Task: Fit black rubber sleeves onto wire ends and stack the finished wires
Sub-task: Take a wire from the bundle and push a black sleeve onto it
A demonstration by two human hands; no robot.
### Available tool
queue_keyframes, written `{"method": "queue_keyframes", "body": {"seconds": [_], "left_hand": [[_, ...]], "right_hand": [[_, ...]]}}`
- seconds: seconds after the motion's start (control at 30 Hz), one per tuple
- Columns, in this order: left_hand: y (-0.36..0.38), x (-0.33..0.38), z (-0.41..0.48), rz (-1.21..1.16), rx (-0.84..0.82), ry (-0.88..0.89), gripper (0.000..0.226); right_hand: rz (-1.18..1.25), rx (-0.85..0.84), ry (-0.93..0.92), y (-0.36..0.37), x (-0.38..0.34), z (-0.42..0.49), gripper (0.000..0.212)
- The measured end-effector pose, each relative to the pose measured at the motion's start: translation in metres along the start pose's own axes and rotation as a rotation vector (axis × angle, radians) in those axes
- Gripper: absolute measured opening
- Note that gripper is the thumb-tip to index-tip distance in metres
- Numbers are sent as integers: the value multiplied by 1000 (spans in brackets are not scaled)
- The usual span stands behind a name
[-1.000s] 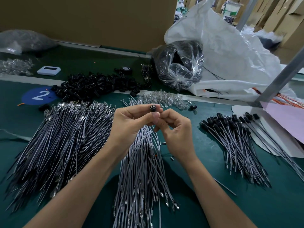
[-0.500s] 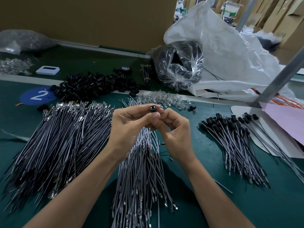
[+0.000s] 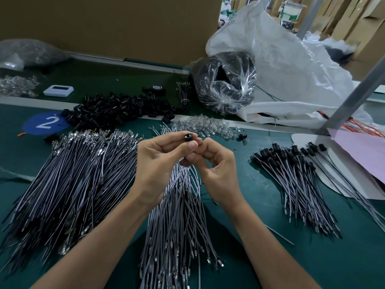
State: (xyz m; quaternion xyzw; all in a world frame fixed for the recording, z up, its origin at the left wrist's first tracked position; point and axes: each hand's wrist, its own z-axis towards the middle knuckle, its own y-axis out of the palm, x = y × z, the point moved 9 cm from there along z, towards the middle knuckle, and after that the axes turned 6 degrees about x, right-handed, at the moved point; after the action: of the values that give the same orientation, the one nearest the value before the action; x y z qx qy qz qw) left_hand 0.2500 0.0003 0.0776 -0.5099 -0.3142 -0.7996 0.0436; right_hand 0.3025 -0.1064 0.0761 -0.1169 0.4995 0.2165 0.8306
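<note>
In the head view, two hands meet above the green bench [image 3: 312, 259]. The left hand [image 3: 158, 163] pinches one black rubber sleeve [image 3: 188, 137] between thumb and forefinger, open end up. The right hand [image 3: 216, 170] curls its fingers against the left thumb just under that sleeve; whether it pinches a wire cannot be told.

Three wire piles lie on the bench:
- two of bare wires, the left pile [image 3: 73, 184] and the middle pile [image 3: 179, 222];
- one finished stack [image 3: 295, 184] at the right.

One heap of loose sleeves [image 3: 118, 110] lies behind, and one stray sleeve [image 3: 242, 136] sits beside the clear parts [image 3: 206, 126].

Fingers [image 3: 192, 146] hide the lower end of the black sleeve [image 3: 188, 137].
</note>
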Motion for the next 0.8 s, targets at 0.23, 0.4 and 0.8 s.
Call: {"method": "queue_keyframes", "body": {"seconds": [0.23,0.4,0.8], "left_hand": [[0,-5,3,53,-26,-47,15],[3,-4,1,93,-62,-35,11],[0,-7,3,39,-44,-112,16]], "right_hand": [[-116,40,7,-5,2,-4,9],[-83,80,10,-8,-3,-3,15],[-75,94,59,-9,0,0,18]]}}
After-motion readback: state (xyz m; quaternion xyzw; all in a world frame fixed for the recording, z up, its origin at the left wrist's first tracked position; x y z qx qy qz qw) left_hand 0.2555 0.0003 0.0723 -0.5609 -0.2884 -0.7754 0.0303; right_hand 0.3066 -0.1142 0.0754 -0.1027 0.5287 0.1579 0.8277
